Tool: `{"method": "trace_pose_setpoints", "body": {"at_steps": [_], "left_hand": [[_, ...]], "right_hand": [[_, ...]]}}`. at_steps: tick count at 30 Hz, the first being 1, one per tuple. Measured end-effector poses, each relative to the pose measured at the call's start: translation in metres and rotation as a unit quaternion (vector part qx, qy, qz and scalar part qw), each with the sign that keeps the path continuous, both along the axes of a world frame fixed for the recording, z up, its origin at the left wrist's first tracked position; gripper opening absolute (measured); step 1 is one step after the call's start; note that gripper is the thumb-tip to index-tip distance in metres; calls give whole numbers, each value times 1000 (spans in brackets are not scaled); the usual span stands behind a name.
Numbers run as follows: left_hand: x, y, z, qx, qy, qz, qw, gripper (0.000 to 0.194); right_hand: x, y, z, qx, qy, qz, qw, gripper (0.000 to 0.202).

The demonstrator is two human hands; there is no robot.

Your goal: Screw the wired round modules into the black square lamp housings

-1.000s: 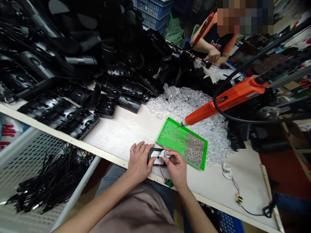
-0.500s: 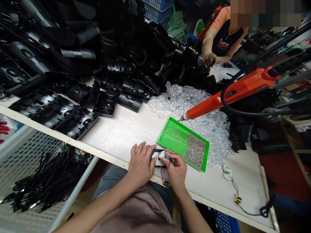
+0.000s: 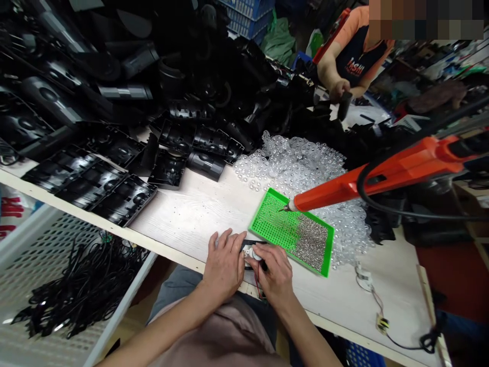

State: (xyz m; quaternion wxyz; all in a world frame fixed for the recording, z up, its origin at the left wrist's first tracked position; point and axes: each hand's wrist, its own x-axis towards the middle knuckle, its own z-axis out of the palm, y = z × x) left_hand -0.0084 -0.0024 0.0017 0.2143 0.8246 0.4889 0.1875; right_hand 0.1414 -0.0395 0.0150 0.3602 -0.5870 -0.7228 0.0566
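At the table's front edge, a black plastic housing half [image 3: 249, 266] lies between my hands. My left hand [image 3: 224, 265] grips its left end, fingers closed along the side and thumb at the edge. A small white part with a grey, motor-like body [image 3: 252, 252] sits in the housing. My right hand [image 3: 275, 270] pinches that part between thumb and fingers, covering much of it. Red wire [image 3: 259, 286] hangs from it over the table edge. Just beyond is a green tray [image 3: 329, 255] with small metal screws [image 3: 311, 242] heaped at its right end.
An orange electric screwdriver [image 3: 336, 188] hangs with its tip over the tray. Behind it lie clear plastic pieces [image 3: 301, 155]. Black housings [image 3: 122, 199] cover the left side. A wired white part [image 3: 364, 278] lies at right. A crate of black cables [image 3: 72, 285] stands below left; a co-worker [image 3: 355, 56] sits opposite.
My right hand has shifted its hold on the white part, its fingers now further over it. The screwdriver has swung so its tip hangs over the tray. The co-worker now holds up a black piece.
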Motion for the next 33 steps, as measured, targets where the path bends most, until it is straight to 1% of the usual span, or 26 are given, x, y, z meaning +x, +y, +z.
{"method": "trace_pose_setpoints", "body": {"at_steps": [3,6,11,15,16,20,22,25,28,30,31,32,33], "left_hand": [[0,0,-1,8,2,0,1000,49],[1,1,0,13,6,4,1000,49],[1,3,0,20,6,6,1000,51],[-3,3,-2,21,-23,-1,1000,53],[-5,2,-3,24,-40,-17,999,53],[-10,3,-3,17,-92,-126,988,62],[-10,4,-3,9,-85,-144,986,62],[-6,6,-5,15,-60,-135,989,56],[-1,6,-7,31,-52,-99,993,47],[3,6,-8,37,-50,-75,995,39],[5,5,-9,39,-49,-68,996,36],[6,5,-9,40,-48,-63,996,35],[7,5,-9,41,-47,-60,996,33]], "right_hand": [[-3,-1,-7,26,27,-7,999,26],[-2,-1,-10,31,30,-3,999,23],[4,-1,-2,-9,-53,5,999,27],[2,-3,1,-21,-38,-7,999,28],[2,-4,1,-25,-33,-8,999,30],[6,-7,0,-65,-18,-7,998,37],[11,-7,1,-90,-2,-1,996,38],[16,-7,5,-122,14,31,992,41],[19,-8,9,-134,27,57,989,48],[23,-8,16,-138,44,59,988,48],[27,-6,21,-129,56,43,989,45],[31,-3,27,-110,73,9,991,41],[37,2,36,-77,96,-41,992,37]]}}
